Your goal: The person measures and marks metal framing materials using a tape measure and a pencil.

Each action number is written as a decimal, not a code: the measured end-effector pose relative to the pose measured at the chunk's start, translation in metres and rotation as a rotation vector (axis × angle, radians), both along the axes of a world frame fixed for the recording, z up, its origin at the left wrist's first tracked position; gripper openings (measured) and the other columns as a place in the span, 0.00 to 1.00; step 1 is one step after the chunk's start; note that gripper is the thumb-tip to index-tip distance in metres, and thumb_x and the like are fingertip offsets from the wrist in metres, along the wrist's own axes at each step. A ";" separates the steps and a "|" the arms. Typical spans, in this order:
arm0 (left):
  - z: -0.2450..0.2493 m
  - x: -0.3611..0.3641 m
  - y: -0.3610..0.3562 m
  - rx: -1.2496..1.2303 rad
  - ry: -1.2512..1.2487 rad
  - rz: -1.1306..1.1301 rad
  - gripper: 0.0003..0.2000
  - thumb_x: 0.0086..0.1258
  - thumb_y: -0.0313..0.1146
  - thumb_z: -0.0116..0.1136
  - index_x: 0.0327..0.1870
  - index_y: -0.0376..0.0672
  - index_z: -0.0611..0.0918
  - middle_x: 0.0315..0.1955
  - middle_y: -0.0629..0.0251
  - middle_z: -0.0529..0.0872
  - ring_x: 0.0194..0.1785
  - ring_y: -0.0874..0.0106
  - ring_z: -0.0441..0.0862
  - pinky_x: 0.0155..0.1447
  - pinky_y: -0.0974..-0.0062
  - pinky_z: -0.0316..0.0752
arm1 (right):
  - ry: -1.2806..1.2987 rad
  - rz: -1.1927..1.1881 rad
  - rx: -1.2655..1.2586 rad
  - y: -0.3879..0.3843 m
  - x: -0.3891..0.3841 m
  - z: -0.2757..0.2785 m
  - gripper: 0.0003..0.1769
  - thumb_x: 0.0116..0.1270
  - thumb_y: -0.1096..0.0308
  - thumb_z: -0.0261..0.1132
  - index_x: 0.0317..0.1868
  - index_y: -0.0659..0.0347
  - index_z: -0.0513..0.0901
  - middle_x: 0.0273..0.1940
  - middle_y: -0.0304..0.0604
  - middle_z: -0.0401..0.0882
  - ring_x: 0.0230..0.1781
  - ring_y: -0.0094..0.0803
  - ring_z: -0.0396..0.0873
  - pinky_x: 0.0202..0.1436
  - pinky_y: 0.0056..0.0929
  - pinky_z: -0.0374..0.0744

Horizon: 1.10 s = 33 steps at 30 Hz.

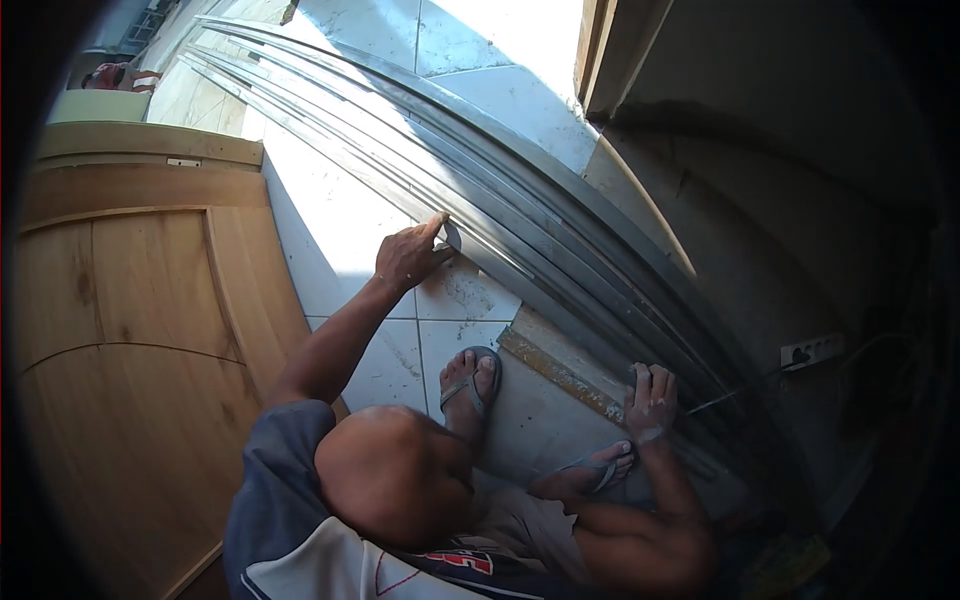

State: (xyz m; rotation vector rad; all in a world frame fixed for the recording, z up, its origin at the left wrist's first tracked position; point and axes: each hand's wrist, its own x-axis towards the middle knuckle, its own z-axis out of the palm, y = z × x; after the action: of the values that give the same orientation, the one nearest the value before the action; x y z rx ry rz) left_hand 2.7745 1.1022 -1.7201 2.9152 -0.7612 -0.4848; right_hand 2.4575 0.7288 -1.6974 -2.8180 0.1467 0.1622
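Note:
Long grey metal strips point(520, 215) lie in a bundle, running from the upper left to the lower right. My left hand point(410, 256) is at the near edge of the bundle, its thumb and forefinger closed around a pale rounded piece point(452, 238) against a strip. Farther down the same edge, my right hand point(652, 402) has its fingers curled at the nearest strip; its palm side is hidden. A worn, rusty-looking flat bar point(560, 374) lies on the floor between my sandalled feet and the strips, close to my right hand.
Wooden panels point(140, 290) stand at the left. White floor tiles point(370, 355) show under the strips, partly in bright sun. At the upper right is a wooden frame post point(612, 55). A white power strip point(812, 352) with a cable lies at the right.

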 end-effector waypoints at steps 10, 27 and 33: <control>-0.003 -0.026 0.025 -0.065 -0.028 0.039 0.30 0.63 0.52 0.72 0.59 0.46 0.72 0.33 0.60 0.90 0.35 0.62 0.90 0.36 0.65 0.82 | 0.034 -0.038 0.032 0.011 -0.036 -0.023 0.23 0.57 0.66 0.74 0.51 0.59 0.78 0.48 0.47 0.74 0.49 0.49 0.76 0.49 0.46 0.78; 0.005 -0.052 -0.046 -0.015 0.080 -0.344 0.13 0.66 0.39 0.61 0.44 0.41 0.76 0.33 0.54 0.84 0.36 0.56 0.88 0.33 0.56 0.81 | 0.512 -0.169 -0.263 -0.054 -0.095 -0.031 0.29 0.52 0.58 0.73 0.54 0.64 0.80 0.56 0.55 0.76 0.62 0.54 0.72 0.66 0.48 0.74; 0.007 -0.023 -0.026 0.122 -0.054 -0.490 0.09 0.68 0.37 0.57 0.40 0.41 0.78 0.35 0.54 0.85 0.38 0.57 0.89 0.34 0.61 0.83 | 0.454 0.010 -0.331 -0.040 -0.082 -0.038 0.27 0.56 0.64 0.67 0.57 0.62 0.81 0.52 0.53 0.77 0.58 0.51 0.74 0.63 0.43 0.76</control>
State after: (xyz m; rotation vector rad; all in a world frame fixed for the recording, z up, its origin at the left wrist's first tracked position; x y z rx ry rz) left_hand 2.7513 1.0760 -1.7136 2.8425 -1.5156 -0.5038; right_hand 2.3758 0.6888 -1.7355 -3.0563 0.2830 0.8523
